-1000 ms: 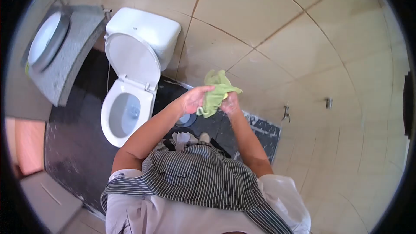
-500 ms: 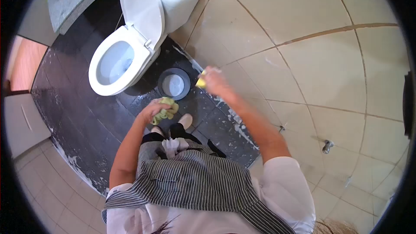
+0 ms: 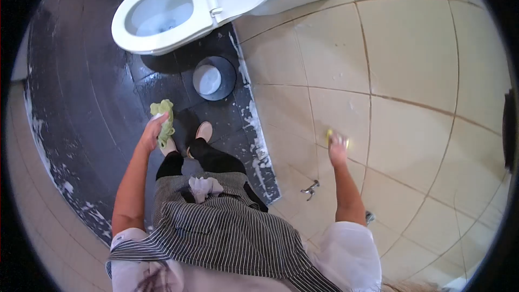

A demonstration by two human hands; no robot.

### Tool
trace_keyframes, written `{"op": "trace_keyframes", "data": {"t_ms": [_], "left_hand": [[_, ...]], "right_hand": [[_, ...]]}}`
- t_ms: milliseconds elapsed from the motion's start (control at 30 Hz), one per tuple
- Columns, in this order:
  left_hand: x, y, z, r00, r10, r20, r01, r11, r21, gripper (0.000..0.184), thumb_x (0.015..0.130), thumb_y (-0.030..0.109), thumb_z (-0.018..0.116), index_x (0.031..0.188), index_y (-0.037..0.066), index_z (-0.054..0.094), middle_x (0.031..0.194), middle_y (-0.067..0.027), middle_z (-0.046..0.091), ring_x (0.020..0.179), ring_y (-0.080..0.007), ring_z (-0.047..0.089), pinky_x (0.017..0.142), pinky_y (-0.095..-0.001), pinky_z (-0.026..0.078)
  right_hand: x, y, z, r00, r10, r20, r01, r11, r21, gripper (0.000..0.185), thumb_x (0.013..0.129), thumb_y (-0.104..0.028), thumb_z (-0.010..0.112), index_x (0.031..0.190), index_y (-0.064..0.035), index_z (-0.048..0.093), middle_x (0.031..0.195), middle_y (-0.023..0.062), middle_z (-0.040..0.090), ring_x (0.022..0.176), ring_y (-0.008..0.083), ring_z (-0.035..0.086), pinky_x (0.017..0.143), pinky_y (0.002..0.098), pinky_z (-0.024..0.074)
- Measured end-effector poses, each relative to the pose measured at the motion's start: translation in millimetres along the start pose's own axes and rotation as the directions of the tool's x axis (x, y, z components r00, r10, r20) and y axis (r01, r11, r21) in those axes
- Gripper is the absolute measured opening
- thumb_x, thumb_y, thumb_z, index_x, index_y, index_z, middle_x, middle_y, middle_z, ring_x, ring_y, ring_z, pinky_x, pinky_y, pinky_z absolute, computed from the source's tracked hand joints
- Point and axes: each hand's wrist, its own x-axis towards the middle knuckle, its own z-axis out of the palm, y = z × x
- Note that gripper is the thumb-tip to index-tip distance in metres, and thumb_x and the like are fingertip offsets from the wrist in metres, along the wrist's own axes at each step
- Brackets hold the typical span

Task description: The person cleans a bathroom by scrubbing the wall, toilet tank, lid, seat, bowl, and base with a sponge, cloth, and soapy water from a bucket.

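Left grip (image 3: 153, 128) clutches a green cloth (image 3: 167, 135) — right grip (image 3: 338, 148) clasps a yellow sponge (image 3: 330, 134).

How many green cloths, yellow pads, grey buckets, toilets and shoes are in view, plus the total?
Green cloth: 1
Yellow pad: 1
Grey bucket: 1
Toilet: 1
Shoes: 2
Total: 6

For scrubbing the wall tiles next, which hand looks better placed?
Probably the right hand: it is at the wall tiles with a yellow sponge. The left hand is over the dark floor, holding a green cloth.
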Motion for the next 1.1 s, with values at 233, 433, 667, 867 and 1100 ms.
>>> {"op": "trace_keyframes", "data": {"t_ms": [233, 433, 667, 867, 1100], "left_hand": [[25, -56, 21, 1.0, -0.016, -0.005, 0.014, 0.959, -0.284, 0.032, 0.085, 0.025, 0.056, 0.111, 0.006, 0.052, 0.086, -0.0048, 0.061, 0.067, -0.0161, 0.059, 0.059, -0.0284, 0.049], [35, -130, 10, 0.967, -0.044, -0.252, -0.1, 0.842, -0.53, 0.034, 0.085, 0.024, 0.055, 0.113, 0.005, 0.05, 0.093, -0.0062, 0.061, 0.074, -0.017, 0.06, 0.065, -0.0289, 0.049], [-3, -206, 16, 0.834, 0.05, -0.549, -0.429, 0.685, -0.589, 0.035, 0.087, 0.025, 0.051, 0.114, 0.003, 0.051, 0.1, -0.0095, 0.061, 0.083, -0.0231, 0.061, 0.073, -0.0356, 0.05], [-2, -256, -6, 0.801, 0.008, -0.599, -0.502, 0.553, -0.665, 0.039, 0.09, 0.027, 0.044, 0.121, 0.003, 0.046, 0.115, -0.013, 0.055, 0.101, -0.0288, 0.056, 0.087, -0.0422, 0.045], [-19, -326, -23, 0.792, -0.143, -0.594, -0.427, 0.565, -0.706, 0.042, 0.09, 0.03, 0.044, 0.124, 0.006, 0.045, 0.118, -0.0101, 0.054, 0.103, -0.0275, 0.055, 0.088, -0.0415, 0.045]], "right_hand": [[-57, 53, 61, 0.903, -0.16, 0.399, 0.169, 0.985, 0.013, 0.038, 0.085, -0.015, 0.038, 0.121, -0.0042, 0.046, 0.122, 0.0148, 0.049, 0.114, 0.0324, 0.045, 0.098, 0.0448, 0.0316], [188, -46, 97, 0.899, -0.434, -0.057, 0.435, 0.901, 0.0, 0.033, 0.087, -0.019, 0.041, 0.116, -0.0057, 0.045, 0.112, 0.023, 0.05, 0.107, 0.0394, 0.045, 0.096, 0.0515, 0.0307], [467, -140, -31, 0.818, -0.518, -0.251, 0.346, 0.791, -0.504, 0.044, 0.084, -0.016, 0.04, 0.124, 0.0003, 0.044, 0.135, 0.0205, 0.034, 0.12, 0.0343, 0.038, 0.097, 0.0443, 0.032], [337, -135, 136, 0.934, -0.331, -0.131, 0.356, 0.88, 0.314, 0.048, 0.082, -0.008, 0.041, 0.128, 0.0067, 0.036, 0.138, 0.0188, 0.03, 0.123, 0.0368, 0.033, 0.103, 0.0432, 0.0292], [76, -40, 286, 0.411, -0.65, 0.639, 0.895, 0.422, -0.146, 0.046, 0.082, -0.019, 0.045, 0.123, 0.0032, 0.042, 0.116, 0.0199, 0.049, 0.105, 0.0366, 0.048, 0.092, 0.0444, 0.0379]]}}
